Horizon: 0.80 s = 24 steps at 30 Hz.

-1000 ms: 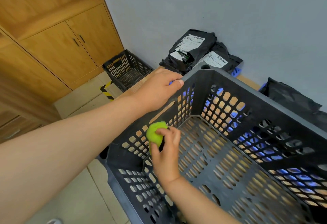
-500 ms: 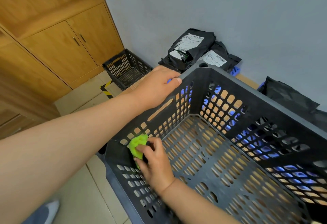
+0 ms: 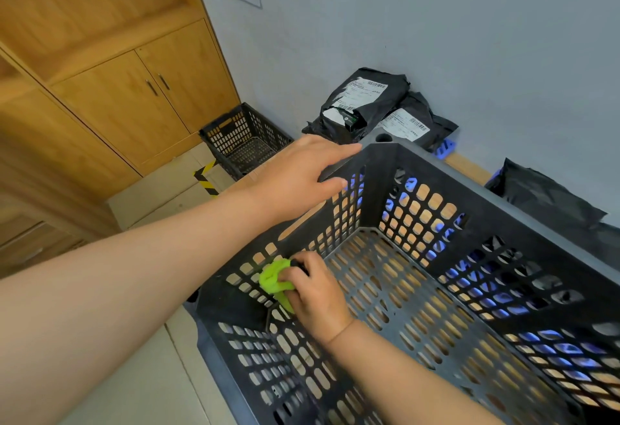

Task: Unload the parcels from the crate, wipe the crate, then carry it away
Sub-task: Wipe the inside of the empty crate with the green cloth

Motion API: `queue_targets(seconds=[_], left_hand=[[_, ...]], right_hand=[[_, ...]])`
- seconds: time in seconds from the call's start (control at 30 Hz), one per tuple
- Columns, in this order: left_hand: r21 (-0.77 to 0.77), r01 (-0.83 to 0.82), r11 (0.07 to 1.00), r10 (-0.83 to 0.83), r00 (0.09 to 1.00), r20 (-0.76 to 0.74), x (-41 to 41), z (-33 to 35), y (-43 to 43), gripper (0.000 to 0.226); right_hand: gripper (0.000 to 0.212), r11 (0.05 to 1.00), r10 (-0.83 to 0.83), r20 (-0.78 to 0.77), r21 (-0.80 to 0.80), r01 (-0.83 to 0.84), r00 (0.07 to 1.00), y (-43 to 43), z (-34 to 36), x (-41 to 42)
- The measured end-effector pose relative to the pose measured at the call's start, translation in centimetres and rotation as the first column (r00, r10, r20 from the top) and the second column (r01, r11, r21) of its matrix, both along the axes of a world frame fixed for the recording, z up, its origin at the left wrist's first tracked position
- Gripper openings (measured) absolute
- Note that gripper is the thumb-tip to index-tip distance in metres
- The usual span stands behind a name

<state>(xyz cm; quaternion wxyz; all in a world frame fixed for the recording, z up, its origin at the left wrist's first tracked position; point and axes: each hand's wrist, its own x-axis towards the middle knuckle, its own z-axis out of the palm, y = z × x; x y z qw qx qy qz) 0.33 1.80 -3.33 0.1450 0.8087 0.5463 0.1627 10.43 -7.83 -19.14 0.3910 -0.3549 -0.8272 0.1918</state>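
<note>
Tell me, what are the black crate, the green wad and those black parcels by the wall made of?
The crate looks like moulded hard plastic, matte black: one-piece lattice walls, thick rim. The green wad seems soft cloth, perhaps microfibre: it bunches in the right hand. The parcels look like thin, slightly shiny plastic bags: wrinkled, with white printed labels.

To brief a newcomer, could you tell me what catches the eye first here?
The bright green cloth stands out, gripped by the right hand against the left inside wall of the big black crate. The left hand rests on its rim; black parcels lie behind by the wall.
</note>
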Motion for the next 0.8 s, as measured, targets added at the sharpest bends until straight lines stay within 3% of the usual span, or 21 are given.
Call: queue_targets(seconds=[0.17, 0.27, 0.33, 0.53, 0.67, 0.8], left_hand=[[0.041, -0.011, 0.999, 0.010, 0.999, 0.041, -0.2, -0.4, 0.1, 0.052], [0.060, -0.008, 0.998, 0.005, 0.999, 0.039, -0.1, -0.4, 0.1, 0.051], [0.059, -0.003, 0.998, 0.001, 0.999, 0.041, -0.1, -0.3, 0.0, 0.050], [0.046, -0.009, 0.999, 0.008, 1.000, 0.027, 0.0, -0.2, 0.0, 0.050], [0.047, -0.004, 0.999, 0.002, 0.999, 0.043, -0.1, -0.4, 0.0, 0.049], [0.043, -0.008, 0.999, 0.005, 0.998, 0.055, -0.1, -0.3, -0.1, 0.049]], right_hand=[[0.021, 1.000, -0.021, -0.016, 0.001, 0.021, 1.000, 1.9, 0.1, 1.3], [0.028, 0.971, -0.225, -0.104, -0.105, 0.214, 0.969, 4.3, 0.3, 3.1], [0.037, 0.937, -0.332, -0.076, -0.142, 0.319, 0.940, 6.3, 1.0, 4.6], [0.034, 0.884, -0.467, 0.091, 0.043, 0.465, 0.880, 8.1, 2.7, 5.6], [0.028, 0.658, -0.717, 0.055, -0.274, 0.701, 0.695, 8.0, 2.2, 4.5], [0.029, 0.648, -0.672, 0.054, -0.441, 0.622, 0.739, 7.0, 1.5, 2.9]])
